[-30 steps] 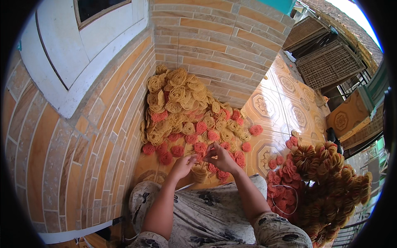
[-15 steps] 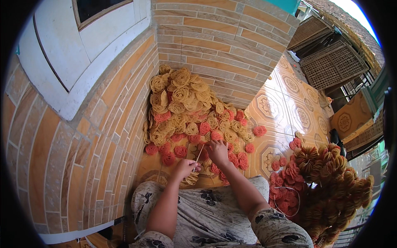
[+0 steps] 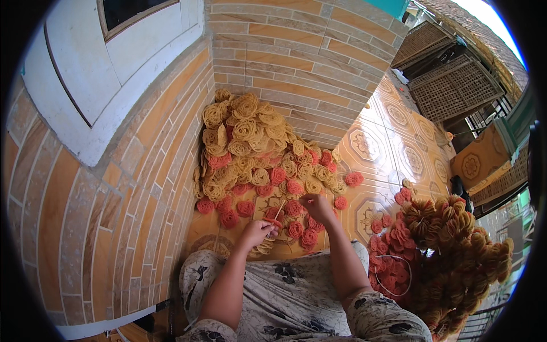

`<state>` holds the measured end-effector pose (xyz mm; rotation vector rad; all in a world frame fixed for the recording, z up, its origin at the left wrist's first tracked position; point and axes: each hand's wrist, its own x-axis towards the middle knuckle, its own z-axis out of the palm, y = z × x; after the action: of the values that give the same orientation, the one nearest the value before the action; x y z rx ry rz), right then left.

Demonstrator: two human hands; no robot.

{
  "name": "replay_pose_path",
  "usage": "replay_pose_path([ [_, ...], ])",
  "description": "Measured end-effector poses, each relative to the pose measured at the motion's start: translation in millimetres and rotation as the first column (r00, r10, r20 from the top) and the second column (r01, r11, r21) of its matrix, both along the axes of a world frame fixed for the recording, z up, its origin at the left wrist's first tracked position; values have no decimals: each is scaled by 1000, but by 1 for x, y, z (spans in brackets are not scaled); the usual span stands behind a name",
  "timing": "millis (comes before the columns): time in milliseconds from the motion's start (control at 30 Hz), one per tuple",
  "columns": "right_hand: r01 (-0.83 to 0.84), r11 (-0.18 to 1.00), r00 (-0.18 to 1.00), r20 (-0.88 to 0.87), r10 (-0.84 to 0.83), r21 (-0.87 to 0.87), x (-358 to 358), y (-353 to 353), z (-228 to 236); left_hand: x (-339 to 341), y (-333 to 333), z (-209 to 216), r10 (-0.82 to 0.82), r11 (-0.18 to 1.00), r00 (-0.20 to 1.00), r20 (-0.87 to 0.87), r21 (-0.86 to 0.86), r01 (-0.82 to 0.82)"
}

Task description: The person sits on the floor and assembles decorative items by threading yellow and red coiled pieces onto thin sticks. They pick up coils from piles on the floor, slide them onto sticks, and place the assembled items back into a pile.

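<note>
My left hand point(image 3: 257, 233) is closed around a thin pale stick point(image 3: 280, 210) that slants up and away from the fingers. A flat red lacy round point(image 3: 270, 220), like a dry cracker, sits on the stick just above my fingertips. To its right, my right hand point(image 3: 318, 207) is raised apart from the stick with its fingers curled together; whether anything small is between them is hidden. Beyond both hands lies a heap of yellow lacy rounds point(image 3: 246, 128), with red rounds point(image 3: 245, 208) scattered along its near side.
At the right hang or lie thick bunches of brownish-yellow rounds point(image 3: 441, 223), beside a pile of red rounds point(image 3: 393, 242) with a white cord loop point(image 3: 409, 273) on it. Brick-patterned tiled walls point(image 3: 296, 51) rise at left and behind. Woven racks point(image 3: 456, 88) stand far right.
My right hand has drawn back to the right, away from the stick's tip. A red round now shows on the stick near my left fingers. My left hand has barely moved.
</note>
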<state>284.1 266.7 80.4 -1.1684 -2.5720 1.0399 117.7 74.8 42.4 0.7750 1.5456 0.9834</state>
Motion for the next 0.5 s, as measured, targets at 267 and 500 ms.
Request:
replay_pose_path([
  [267,160,984,975,-142,-169,-73,9,21,-33,12,2,-6,-120,992,992,30,50,119],
  [500,-77,878,938,-333,-97,-472,-7,-10,7,9,2,2,-66,998,997,-36,-24,65],
])
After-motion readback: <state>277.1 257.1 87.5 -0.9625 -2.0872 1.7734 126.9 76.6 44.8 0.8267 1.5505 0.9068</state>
